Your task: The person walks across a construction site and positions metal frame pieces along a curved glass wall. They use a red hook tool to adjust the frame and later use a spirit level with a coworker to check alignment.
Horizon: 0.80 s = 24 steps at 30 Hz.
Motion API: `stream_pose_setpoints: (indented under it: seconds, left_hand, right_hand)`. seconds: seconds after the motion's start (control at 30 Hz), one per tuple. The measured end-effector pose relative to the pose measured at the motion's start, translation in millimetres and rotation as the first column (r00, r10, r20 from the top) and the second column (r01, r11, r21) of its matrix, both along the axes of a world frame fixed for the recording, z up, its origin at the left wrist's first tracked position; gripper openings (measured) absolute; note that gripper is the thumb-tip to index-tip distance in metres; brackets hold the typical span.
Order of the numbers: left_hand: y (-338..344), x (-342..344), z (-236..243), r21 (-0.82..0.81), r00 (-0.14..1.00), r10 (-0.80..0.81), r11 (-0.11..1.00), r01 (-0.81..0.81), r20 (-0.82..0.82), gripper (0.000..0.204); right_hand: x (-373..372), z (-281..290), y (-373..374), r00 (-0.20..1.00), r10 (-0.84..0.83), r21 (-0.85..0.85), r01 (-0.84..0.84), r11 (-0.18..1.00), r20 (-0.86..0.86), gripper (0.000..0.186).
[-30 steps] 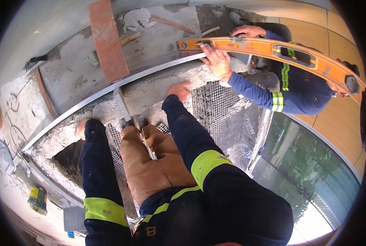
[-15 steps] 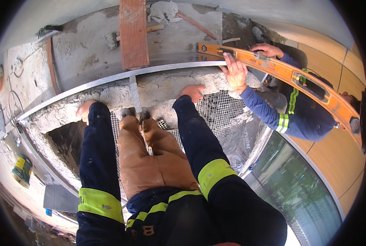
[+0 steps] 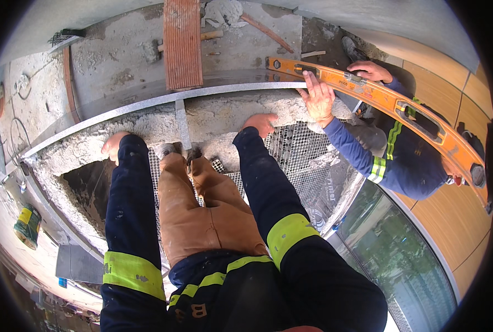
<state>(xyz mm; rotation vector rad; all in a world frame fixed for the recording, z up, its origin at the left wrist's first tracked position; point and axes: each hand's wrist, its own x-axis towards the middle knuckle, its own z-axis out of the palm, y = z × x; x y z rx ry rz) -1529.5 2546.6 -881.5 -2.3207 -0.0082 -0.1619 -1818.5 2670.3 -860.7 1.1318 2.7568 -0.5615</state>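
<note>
My left hand point(image 3: 115, 145) rests flat on the rough concrete ledge point(image 3: 213, 119) below a long grey metal rail point(image 3: 147, 102). My right hand point(image 3: 260, 123) presses on the same ledge further right, holding nothing. My brown-trousered legs stand on a perforated metal grate point(image 3: 299, 149) between my arms. At the right, a co-worker in a dark blue jacket with reflective bands holds a long orange spirit level point(image 3: 390, 102) with both hands, one hand point(image 3: 317, 98) spread near the rail.
A red ribbed brick point(image 3: 181, 41) lies on the concrete floor beyond the rail, with a hammer point(image 3: 158, 50) and wood scraps near it. A dark hole point(image 3: 86, 185) opens at the left of the grate. Glass point(image 3: 407, 260) slopes down at the right. A yellow-green can point(image 3: 28, 224) sits far left.
My view has swung leftward and forward, so the brick and rail sit more central. My hands stay on the ledge. The co-worker's level has shifted right and tilted steeper.
</note>
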Motion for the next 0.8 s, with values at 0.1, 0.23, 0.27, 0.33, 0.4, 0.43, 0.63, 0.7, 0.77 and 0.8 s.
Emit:
stream_pose_setpoints:
  seconds: [0.1, 0.23, 0.27, 0.33, 0.4, 0.43, 0.63, 0.7, 0.77, 0.8]
  left_hand:
    - [1, 2, -6, 0.004, 1.0, 0.001, 1.0, -0.001, 0.007, 0.04]
    - [0, 7, -11, 0.089, 0.999, -0.027, 0.996, 0.024, 0.03, 0.04]
    - [-2, 8, -12, 0.089, 0.999, -0.035, 0.996, 0.032, 0.026, 0.04]
    - [-5, 4, -12, 0.09, 0.998, -0.063, 0.994, 0.062, 0.005, 0.04]
    - [-7, -5, -12, -0.031, 0.997, -0.074, 0.997, 0.073, -0.023, 0.04]
    - [-8, -6, -10, -0.027, 0.995, -0.088, 0.996, 0.087, -0.043, 0.04]
    - [-6, -7, -2, 0.115, 0.988, -0.157, 0.981, 0.157, -0.006, 0.04]
    - [-8, -3, -2, 0.04, 0.992, -0.122, 0.992, 0.121, 0.009, 0.041]
    - [-9, -1, -8, 0.127, 0.987, -0.156, 0.98, 0.151, 0.038, 0.041]
    - [-9, 1, -13, 0.05, 0.992, -0.123, 0.991, 0.121, 0.029, 0.041]
  right_hand:
    - [-1, -2, 0, 1.0, -0.011, -0.007, 0.011, 1.0, -0.009, 0.066]
    - [-2, -5, 1, 0.999, -0.013, -0.012, 0.013, 1.0, -0.032, 0.063]
    - [-2, -6, 1, 0.999, -0.017, -0.008, 0.017, 1.0, -0.044, 0.062]
    - [-2, -7, 1, 0.998, -0.007, 0.004, 0.008, 1.0, -0.054, 0.061]
    - [-3, -8, 3, 0.998, -0.012, 0.017, 0.013, 1.0, -0.068, 0.061]
    - [-4, -8, 3, 0.997, -0.015, 0.018, 0.016, 1.0, -0.07, 0.061]
    - [-2, -2, 1, 0.997, -0.027, -0.028, 0.025, 0.999, -0.069, 0.063]
    - [-1, 0, 0, 0.998, -0.014, -0.05, 0.011, 0.999, -0.066, 0.063]
    - [-1, 1, 0, 0.998, -0.011, -0.047, 0.008, 0.999, -0.067, 0.063]
    - [-1, 2, 1, 0.999, -0.008, -0.057, 0.005, 0.998, -0.05, 0.063]
